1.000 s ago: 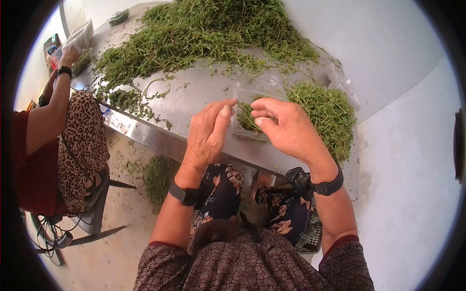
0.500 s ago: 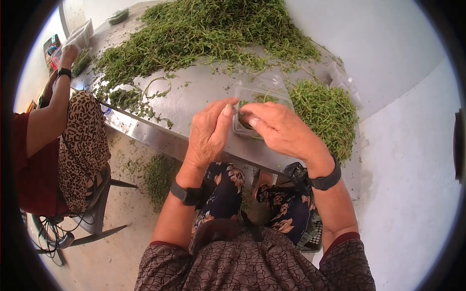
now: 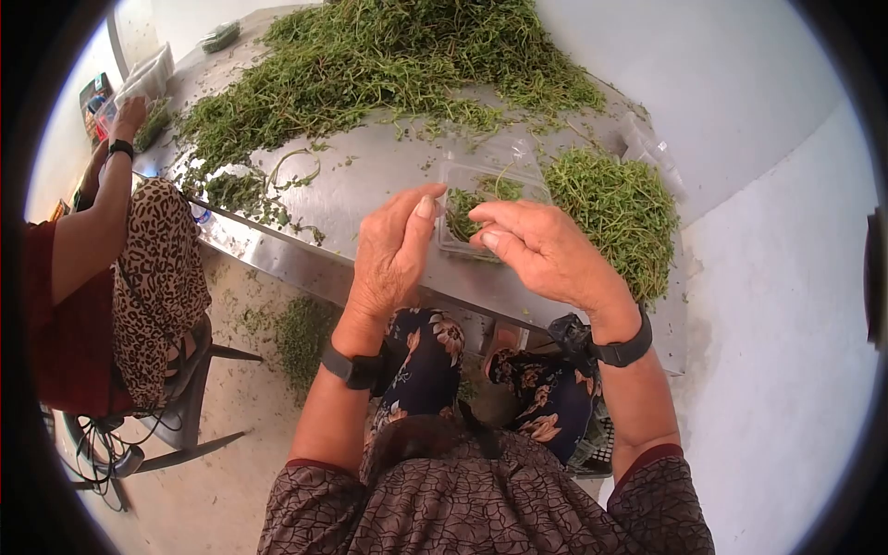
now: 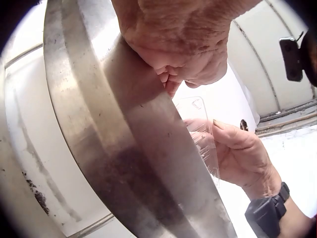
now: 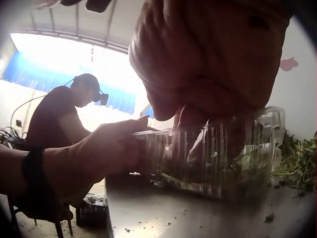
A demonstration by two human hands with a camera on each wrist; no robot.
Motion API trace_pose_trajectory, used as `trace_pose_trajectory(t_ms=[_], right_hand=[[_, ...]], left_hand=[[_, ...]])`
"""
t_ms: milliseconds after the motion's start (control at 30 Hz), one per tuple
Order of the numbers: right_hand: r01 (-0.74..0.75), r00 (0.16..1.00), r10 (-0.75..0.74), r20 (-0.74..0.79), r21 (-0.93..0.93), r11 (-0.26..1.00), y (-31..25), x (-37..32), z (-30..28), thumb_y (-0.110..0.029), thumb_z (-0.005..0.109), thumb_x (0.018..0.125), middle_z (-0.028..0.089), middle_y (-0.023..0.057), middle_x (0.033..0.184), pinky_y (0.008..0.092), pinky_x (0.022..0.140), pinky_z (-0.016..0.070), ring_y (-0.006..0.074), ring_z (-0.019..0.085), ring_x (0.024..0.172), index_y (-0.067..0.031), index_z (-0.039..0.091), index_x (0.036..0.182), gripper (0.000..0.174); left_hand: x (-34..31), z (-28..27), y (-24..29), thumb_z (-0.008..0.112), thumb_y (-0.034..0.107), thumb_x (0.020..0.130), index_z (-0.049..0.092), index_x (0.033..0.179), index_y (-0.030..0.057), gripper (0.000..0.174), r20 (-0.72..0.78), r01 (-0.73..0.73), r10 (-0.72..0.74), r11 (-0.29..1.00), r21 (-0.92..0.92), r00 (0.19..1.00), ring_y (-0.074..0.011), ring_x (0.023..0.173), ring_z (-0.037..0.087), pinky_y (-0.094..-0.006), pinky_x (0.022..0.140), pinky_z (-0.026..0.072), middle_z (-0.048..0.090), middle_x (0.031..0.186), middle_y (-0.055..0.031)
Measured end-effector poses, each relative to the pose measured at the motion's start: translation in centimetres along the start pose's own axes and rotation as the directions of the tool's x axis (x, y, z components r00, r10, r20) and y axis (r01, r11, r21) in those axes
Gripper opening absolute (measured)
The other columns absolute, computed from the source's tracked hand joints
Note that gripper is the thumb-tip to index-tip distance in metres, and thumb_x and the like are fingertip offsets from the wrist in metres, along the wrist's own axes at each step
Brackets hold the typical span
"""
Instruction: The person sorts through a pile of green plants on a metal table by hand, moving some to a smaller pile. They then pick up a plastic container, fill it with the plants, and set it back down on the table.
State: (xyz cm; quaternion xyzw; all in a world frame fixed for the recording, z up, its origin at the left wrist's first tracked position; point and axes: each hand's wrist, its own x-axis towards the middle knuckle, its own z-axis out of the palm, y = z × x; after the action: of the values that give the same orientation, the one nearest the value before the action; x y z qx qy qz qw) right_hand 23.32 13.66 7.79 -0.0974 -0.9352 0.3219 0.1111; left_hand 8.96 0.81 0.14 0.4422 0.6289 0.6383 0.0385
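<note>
A clear plastic box (image 3: 455, 246) with green leafy stems (image 3: 460, 220) in it sits near the table's front edge. My left hand (image 3: 393, 239) grips its left side, the thumb at the rim in the right wrist view. From the right, my right hand (image 3: 546, 248) reaches over the box. Its fingers (image 5: 198, 141) point down inside the wall among the stems, seen blurred through the ribbed plastic. The open lid (image 3: 499, 153) stands at the box's far side. Right of the box lies a heap of trimmed greens (image 3: 615, 217).
A large pile of greens (image 3: 370, 79) covers the back of the metal table (image 3: 361, 180). Clear containers (image 3: 647, 148) stand at the far right by the wall. To the left, another person (image 3: 92, 268) sits working at the table. Loose greens (image 3: 305, 347) lie on the floor.
My right hand went down into the box, hiding more of the stems, then rose and drew slightly back right, so the stems show again. The left hand keeps its grip.
</note>
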Motion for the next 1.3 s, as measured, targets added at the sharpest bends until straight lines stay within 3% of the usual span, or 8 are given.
trace_pose_trajectory(t_ms=[300,400,467,667,733,933,1133,1300], right_hand=[[0.094,0.995,-0.096,-0.024,-0.08,0.992,0.1,0.1,-0.4,-0.013,0.058,0.094,0.071,0.0127,0.094,0.0346,0.079,0.051,0.025,0.066,0.087,0.0006,0.064,0.112,0.023],[0.08,0.989,-0.097,-0.116,-0.145,0.986,-0.2,-1.2,-2.0,-0.01,0.061,0.092,0.071,0.0112,0.095,0.0345,0.079,0.0508,0.0246,0.064,0.088,-0.0011,0.065,0.112,0.023],[0.104,0.942,-0.148,-0.303,-0.158,0.982,-0.3,-2.5,-3.2,-0.011,0.061,0.087,0.067,0.0188,0.084,0.0422,0.073,0.0496,0.0351,0.062,0.08,-0.001,0.067,0.1,0.018],[-0.116,0.894,-0.021,-0.447,-0.276,0.954,0.7,-8.1,-6.8,-0.006,0.062,0.081,0.069,0.015,0.088,0.0406,0.075,0.0507,0.033,0.063,0.083,-0.0031,0.07,0.098,0.019],[-0.277,0.849,0.127,-0.513,-0.227,0.934,2.3,-10.6,-7.4,-0.006,0.063,0.08,0.069,0.0152,0.088,0.0412,0.076,0.0511,0.0339,0.064,0.083,-0.0036,0.07,0.096,0.018],[-0.449,0.822,0.258,-0.508,-0.298,0.842,6.2,-14.5,-6.5,-0.01,0.065,0.079,0.068,0.0153,0.087,0.0434,0.076,0.0509,0.0351,0.064,0.084,-0.0033,0.07,0.092,0.015],[-0.515,0.792,0.246,-0.558,-0.396,0.76,7.1,-14.7,-5.6,-0.011,0.067,0.077,0.057,0.0162,0.073,0.0418,0.063,0.0442,0.0354,0.056,0.07,0.0007,0.06,0.079,0.014],[-0.52,0.772,0.211,-0.6,-0.403,0.753,7.7,-14.6,-5.7,-0.012,0.064,0.077,0.059,0.0143,0.07,0.0468,0.066,0.0476,0.0357,0.06,0.072,-0.0027,0.063,0.072,0.011]], left_hand=[[-0.2,-0.2,0.7,0.04,0.021,0.103,0.065,0.116,-0.0021,0.037,0.021,0.05,-0.049,0.998,-0.047,0.999,-0.0122,0.071,0.049,-0.0273,0.066,0.0432,0.063,0.086,-0.006],[-0.1,-0.3,0.6,0.044,0.021,0.101,0.066,0.114,-0.0019,0.034,0.017,0.082,-0.081,0.996,-0.026,0.997,-0.0168,0.068,0.058,-0.032,0.066,0.0482,0.066,0.085,-0.0109],[-0.1,-0.2,0.3,0.044,0.021,0.101,0.066,0.114,-0.0021,0.034,0.02,0.047,-0.046,0.998,-0.03,0.999,-0.0142,0.067,0.055,-0.03,0.064,0.0463,0.065,0.083,-0.0084],[-0.1,-0.1,-0.5,0.043,0.021,0.102,0.066,0.114,-0.0027,0.035,-0.009,0.053,-0.054,0.998,-0.03,0.999,-0.0106,0.066,0.047,-0.0279,0.06,0.0406,0.061,0.08,-0.0035],[0.0,0.0,-0.6,0.042,0.024,0.103,0.065,0.115,-0.003,0.037,0.0,0.025,-0.025,0.999,-0.021,1.0,-0.0112,0.067,0.046,-0.0279,0.061,0.0397,0.06,0.081,-0.0041],[-0.1,-0.1,-0.7,0.036,0.029,0.105,0.063,0.121,-0.002,0.044,0.03,0.055,-0.054,0.998,-0.014,0.998,-0.0101,0.073,0.043,-0.0266,0.067,0.0379,0.062,0.086,-0.0043],[-0.1,-0.1,-0.8,0.036,0.029,0.106,0.063,0.121,0.0001,0.043,0.022,0.053,-0.053,0.998,0.023,0.998,-0.0098,0.072,0.041,-0.0268,0.066,0.0365,0.061,0.085,-0.0032],[-0.1,-0.1,-0.4,0.038,0.028,0.105,0.064,0.12,0.0,0.041,0.017,0.068,-0.068,0.997,0.025,0.998,-0.0099,0.071,0.043,-0.0265,0.065,0.0377,0.059,0.083,-0.0035]])
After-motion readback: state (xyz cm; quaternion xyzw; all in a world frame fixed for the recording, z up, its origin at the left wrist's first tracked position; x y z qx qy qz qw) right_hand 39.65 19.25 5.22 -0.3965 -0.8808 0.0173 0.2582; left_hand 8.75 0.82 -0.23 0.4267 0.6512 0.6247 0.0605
